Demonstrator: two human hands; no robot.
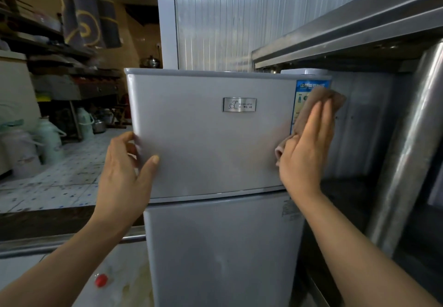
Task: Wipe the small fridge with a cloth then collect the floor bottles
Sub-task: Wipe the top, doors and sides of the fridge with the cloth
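The fingers of the right hand lie straight and close together, pressing a tan cloth flat against the right edge of the small fridge, over a blue label that the cloth half hides. The left hand grips the upper door's left edge, thumb on the front face, the other fingers curled round the side and partly out of sight.

The fridge is smooth, silver-grey, with two doors and rounded corners; a small shiny metal badge sits high on the upper door, its print too small to read. The cloth looks soft and bunched at its top.

To the right, a steel worktop overhangs the fridge's corner, carried on a dull round steel leg. Behind stands a ribbed white panel. On the speckled tiled floor to the left stand pale flasks with handles, blurred. A red round cap, indistinct, lies on a stained surface low at the left.
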